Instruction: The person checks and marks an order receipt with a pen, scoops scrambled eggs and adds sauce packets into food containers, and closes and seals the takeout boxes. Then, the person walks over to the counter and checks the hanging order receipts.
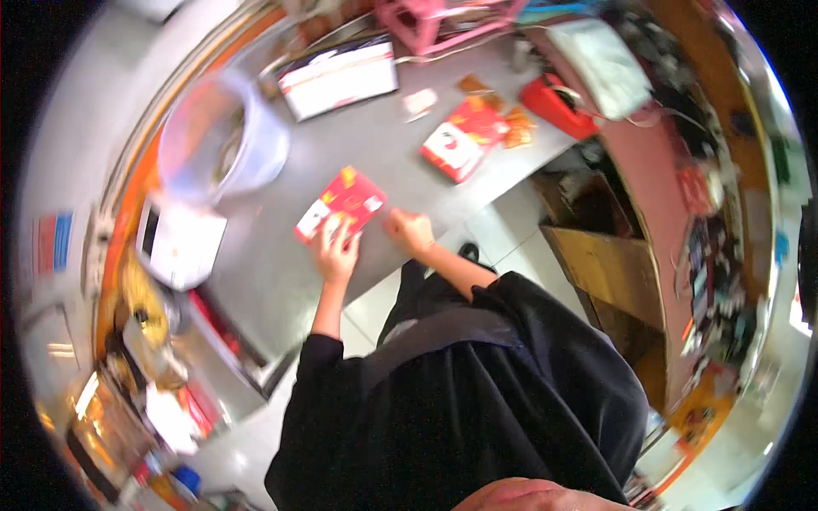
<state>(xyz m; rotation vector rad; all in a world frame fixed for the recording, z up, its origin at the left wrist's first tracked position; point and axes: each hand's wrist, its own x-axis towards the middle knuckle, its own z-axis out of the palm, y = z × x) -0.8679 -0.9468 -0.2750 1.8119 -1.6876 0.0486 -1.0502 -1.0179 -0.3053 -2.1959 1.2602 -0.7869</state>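
Note:
A flat red carton [362,194] with white and yellow print lies on the grey metal table. My left hand [336,249] rests on its near edge, fingers spread over the top. Just right of that carton, my right hand [412,232] is closed with the fingers curled in. Whether anything is inside that hand cannot be made out. Farther right lies a second red carton [456,149] with a white panel, blurred. Orange-brown packets [518,128] lie beside it, and a small pale item [419,104] sits to its upper left.
On the left stands a translucent plastic bucket [268,140], with a white box [183,243] below it. A white-faced box [341,78] and pink plastic stand [422,30] are at the back. A red container [558,106] sits by the right-hand shelf [639,196]. The table [256,298] ends near my body.

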